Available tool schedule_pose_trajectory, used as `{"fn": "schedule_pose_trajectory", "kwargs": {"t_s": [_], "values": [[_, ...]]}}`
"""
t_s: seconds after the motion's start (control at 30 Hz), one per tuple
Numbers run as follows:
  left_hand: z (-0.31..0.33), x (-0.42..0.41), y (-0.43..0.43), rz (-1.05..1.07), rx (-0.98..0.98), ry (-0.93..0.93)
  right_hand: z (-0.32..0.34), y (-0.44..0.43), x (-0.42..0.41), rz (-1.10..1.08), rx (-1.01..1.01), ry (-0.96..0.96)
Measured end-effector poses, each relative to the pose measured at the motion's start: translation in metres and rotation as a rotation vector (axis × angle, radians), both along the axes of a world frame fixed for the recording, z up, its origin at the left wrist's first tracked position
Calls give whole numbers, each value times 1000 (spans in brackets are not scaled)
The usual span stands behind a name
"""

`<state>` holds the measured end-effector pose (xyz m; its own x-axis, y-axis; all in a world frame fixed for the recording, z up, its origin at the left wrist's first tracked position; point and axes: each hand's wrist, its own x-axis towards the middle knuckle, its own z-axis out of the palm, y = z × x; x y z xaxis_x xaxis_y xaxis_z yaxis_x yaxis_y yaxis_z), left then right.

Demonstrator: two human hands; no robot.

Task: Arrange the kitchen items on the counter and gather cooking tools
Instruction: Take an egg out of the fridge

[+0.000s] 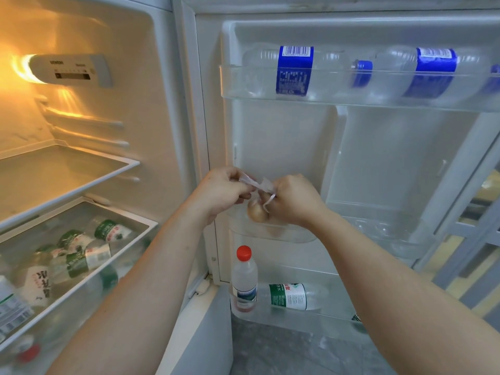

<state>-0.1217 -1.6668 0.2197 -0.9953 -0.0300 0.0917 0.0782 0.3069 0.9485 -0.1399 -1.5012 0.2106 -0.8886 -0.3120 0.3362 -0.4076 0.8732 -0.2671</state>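
Fingers (243, 191) on both sides are curled tight, pinching the twisted neck of a thin clear plastic bag (261, 185), so neither hand is free right now. The left hand (221, 190) has the end at 9 o'clock and the right hand (293, 203) has the end at 3 o'clock, so the neck runs pretty much level between them.

The load, a couple of round brownish lumps (255, 212) (onion? garlic? honestly can't tell), hangs at 6 o'clock from that neck, tucked against the right hand's knuckles and sitting low in the fridge's middle door shelf (292, 235). Can't see whether it's resting on the shelf floor or just dangling.

My guess is they're working the knot. Since the weight sits under the right hand's side, that's the nearer one to carry it. It'd need to go straight up toward 12 o'clock to clear the shelf lip before heading for the desk.
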Motion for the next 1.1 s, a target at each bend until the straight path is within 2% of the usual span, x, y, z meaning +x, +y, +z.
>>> {"fn": "schedule_pose_trajectory", "kwargs": {"t_s": [0.1,0.23,0.33,0.53,0.7,0.93,1.1], "values": [[-5,-4,2,-1,123,-49,16,3,3,9,-164,-52],[0,2,20,-30,460,-153,37,3,8,-10,-357,98],[8,17,43,-121,607,-261,54,10,14,33,-520,206],[17,36,92,-393,890,-444,69,42,47,136,-590,210],[6,43,148,-491,912,-606,51,95,69,2,-626,188],[-2,59,262,-651,911,-821,31,194,104,-375,-605,402],[-8,66,341,-663,916,-933,31,264,120,-511,-737,313]]}}
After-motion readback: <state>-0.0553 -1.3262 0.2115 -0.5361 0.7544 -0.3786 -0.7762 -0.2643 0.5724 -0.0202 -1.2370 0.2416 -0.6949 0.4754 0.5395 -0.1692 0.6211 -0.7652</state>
